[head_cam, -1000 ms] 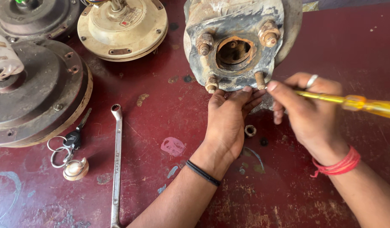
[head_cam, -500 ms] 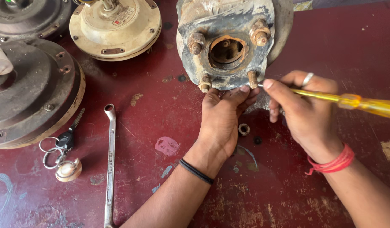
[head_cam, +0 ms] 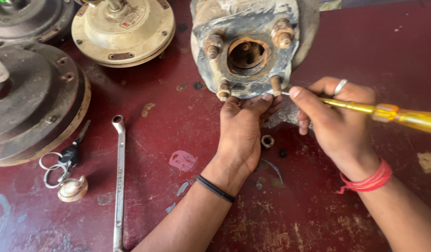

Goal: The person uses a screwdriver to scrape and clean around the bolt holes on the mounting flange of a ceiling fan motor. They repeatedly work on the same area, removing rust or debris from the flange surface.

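A rusty grey motor housing [head_cam: 245, 28] with four threaded studs around a round hole lies at the top centre of the red table [head_cam: 168, 93]. My left hand [head_cam: 245, 128] presses its fingers against the housing's lower edge, between the two lower studs. My right hand [head_cam: 334, 114], with a ring and a red thread at the wrist, grips a yellow-handled screwdriver [head_cam: 388, 113]. The screwdriver's tip points at the lower right stud [head_cam: 275, 85]. A small loose nut [head_cam: 267, 141] lies on the table between my hands.
A silver spanner [head_cam: 118, 182] lies lengthwise at the left. Beside it are a key ring with keys [head_cam: 61, 163] and a small shell-shaped fob [head_cam: 72, 189]. A dark fan motor cover [head_cam: 33, 102] and a cream one [head_cam: 124, 30] sit at the upper left.
The view has shifted slightly, so the things on the table sit lower and further left. Both hands stay on the housing and screwdriver in the same pose.
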